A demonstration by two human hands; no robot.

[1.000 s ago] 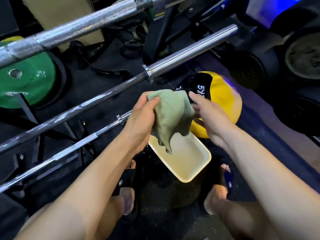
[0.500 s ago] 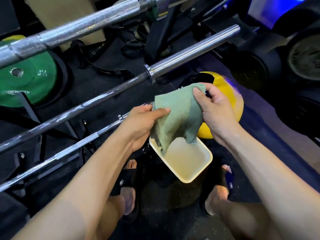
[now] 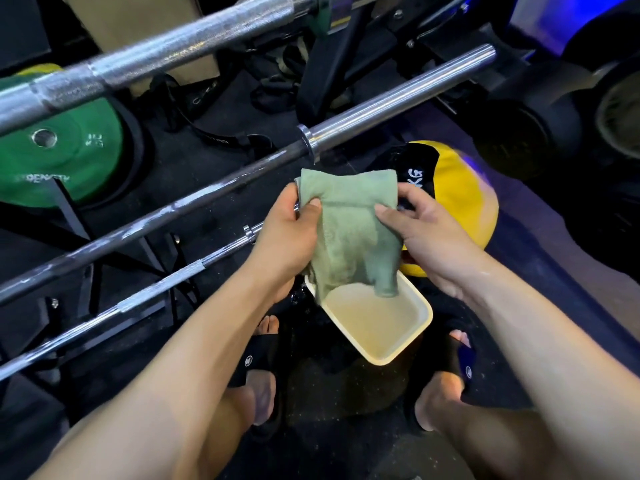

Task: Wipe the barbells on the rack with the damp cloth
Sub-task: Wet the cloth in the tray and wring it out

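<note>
Down low, closest of all, two bare feet in black sandals (image 3: 254,358) stand on the dark floor (image 3: 346,445). Between the feet and a bit ahead sits a cream tray (image 3: 405,341) with water in it. Small wet drops shine on the floor by the tray's left edge.

Above the tray hangs the green cloth (image 3: 346,230). Both hands hold it up. The left hand (image 3: 287,233) pinches the cloth's left side, with the thumb on the front. The right hand (image 3: 426,230) pinches the right side the same way. The cloth is folded over at the top, and its two bottom ends droop down over the far edge of the tray. I cannot tell if they touch the water.

Just behind the right hand lies a yellow and black ball (image 3: 464,202) with "KG" on it. The hand and cloth hide part of it.

To the left, the barbells lie slanted on a black rack (image 3: 69,216). The thin bar (image 3: 156,289) is nearest, and its end goes behind the left hand. The middle bar (image 3: 207,199) is thicker, with a shiny sleeve (image 3: 398,98) at its far end. It passes just behind the top of the cloth. The cloth is not touching any bar that I can see. The top bar (image 3: 156,50) is farthest and looks rough and gray.

Under the bars, at the left, a green weight plate (image 3: 52,157) lies flat. Black straps (image 3: 214,133) lie on the floor past it. At the far right are big dark weights (image 3: 526,133), a bit blurry.
</note>
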